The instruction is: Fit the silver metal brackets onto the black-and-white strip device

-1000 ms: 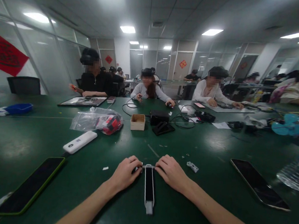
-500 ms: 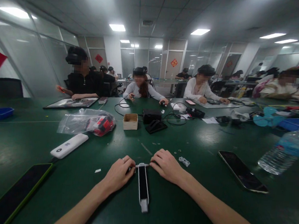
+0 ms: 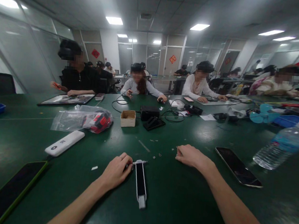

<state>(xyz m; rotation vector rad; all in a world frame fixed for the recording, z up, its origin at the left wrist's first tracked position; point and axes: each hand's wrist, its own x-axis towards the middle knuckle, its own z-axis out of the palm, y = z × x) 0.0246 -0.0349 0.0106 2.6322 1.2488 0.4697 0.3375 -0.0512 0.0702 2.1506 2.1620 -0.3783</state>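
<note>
A slim white-framed piece with a long black panel lies on the green table, its light block end nearest me. Across its far end runs a thin pale rod. The fingers of my left hand are closed round the rod's left end, beside the frame. Off to the right, my right hand rests low on the table with fingers curled together; what they hold is hidden. Small rings lie between the hands, and a short clear strip is farther out.
To the left are a white power bank and a green-edged phone. A dark phone and a water bottle stand to the right. Beyond sit a plastic bag, a small box and several seated people.
My right hand has left the rod's right end and moved right, over where small white bracket pieces lay; they are now hidden. My left hand stays at the rod. The view has shifted slightly.
</note>
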